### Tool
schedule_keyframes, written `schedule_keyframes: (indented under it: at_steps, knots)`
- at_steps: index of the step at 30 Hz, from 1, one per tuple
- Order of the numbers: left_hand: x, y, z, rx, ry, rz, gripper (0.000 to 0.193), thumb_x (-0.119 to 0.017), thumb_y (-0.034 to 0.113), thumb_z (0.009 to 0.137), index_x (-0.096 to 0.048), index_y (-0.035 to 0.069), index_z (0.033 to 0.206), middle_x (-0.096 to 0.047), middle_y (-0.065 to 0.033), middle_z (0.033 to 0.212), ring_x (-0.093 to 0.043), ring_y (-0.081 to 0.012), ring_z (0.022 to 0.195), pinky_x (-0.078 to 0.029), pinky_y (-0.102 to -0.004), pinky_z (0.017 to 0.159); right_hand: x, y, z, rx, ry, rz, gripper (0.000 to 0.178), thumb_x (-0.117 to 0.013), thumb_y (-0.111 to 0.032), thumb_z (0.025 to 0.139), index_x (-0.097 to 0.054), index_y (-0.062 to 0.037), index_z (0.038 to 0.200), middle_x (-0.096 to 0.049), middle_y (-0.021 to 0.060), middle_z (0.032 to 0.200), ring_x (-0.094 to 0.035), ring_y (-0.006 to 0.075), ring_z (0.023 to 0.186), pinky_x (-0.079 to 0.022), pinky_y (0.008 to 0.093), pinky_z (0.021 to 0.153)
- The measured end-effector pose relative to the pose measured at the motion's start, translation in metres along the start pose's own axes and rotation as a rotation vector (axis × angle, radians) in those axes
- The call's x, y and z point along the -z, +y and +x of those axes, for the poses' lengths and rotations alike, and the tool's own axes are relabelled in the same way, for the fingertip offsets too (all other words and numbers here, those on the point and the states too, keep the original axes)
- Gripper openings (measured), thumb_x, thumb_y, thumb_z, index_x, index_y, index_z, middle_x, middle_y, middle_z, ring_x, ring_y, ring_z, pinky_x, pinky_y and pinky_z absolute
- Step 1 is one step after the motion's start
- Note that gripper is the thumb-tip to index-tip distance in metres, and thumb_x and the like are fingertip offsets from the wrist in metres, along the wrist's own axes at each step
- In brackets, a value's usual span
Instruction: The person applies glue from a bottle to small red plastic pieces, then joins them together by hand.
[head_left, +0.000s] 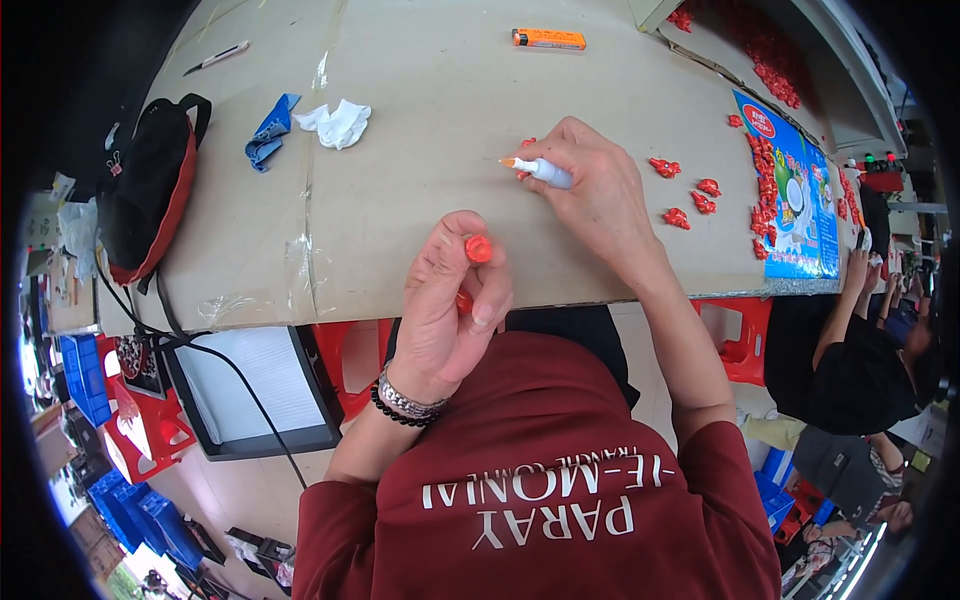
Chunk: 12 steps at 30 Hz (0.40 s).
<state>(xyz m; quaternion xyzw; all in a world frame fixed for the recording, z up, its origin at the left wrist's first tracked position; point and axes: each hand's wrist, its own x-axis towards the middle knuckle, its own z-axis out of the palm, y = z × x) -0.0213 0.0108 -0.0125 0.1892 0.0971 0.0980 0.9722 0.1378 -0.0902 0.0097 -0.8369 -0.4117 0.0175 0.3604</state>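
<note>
My left hand is raised near the table's front edge, its fingers closed round a small red piece. A bit of red also shows lower down between the fingers. My right hand, further forward over the table, grips a white pen-like applicator with an orange tip pointing left. Behind that applicator a small red piece is partly hidden. Several glossy red pieces lie loose on the table to the right of my right hand; their exact kind is too small to tell.
A blue printed sheet at the right carries more red pieces. An orange tube-shaped item lies at the far side. Crumpled white tissue, a blue cloth, a pen and a black-red bag lie left. Other people sit at right.
</note>
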Motion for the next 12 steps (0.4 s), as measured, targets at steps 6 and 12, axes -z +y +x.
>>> schedule_keyframes:
  at_steps: [6,12]
  knots:
    - [0.008,0.0,0.005,-0.034,-0.177,0.071,0.027,-0.048,0.034,0.098,-0.049,0.008,0.105,-0.05,-0.0036,0.085,-0.041,-0.0064,0.049,-0.029,-0.0187,0.04,-0.005,0.003,-0.003,0.042,-0.013,-0.155,0.018,-0.071,0.0,0.071,-0.07,-0.008,0.087,-0.059,0.004,0.083,-0.06,0.0221,0.072,-0.046,0.0338,0.06]
    - [0.009,0.002,0.004,-0.037,-0.201,0.089,0.031,-0.048,0.039,0.097,-0.047,0.009,0.105,-0.047,-0.003,0.082,-0.04,-0.0068,0.048,-0.029,-0.0187,0.04,-0.007,0.001,-0.013,0.112,0.143,-0.103,0.01,-0.062,-0.001,0.076,-0.066,-0.0042,0.084,-0.059,0.0053,0.089,-0.063,0.0257,0.075,-0.05,0.0395,0.061]
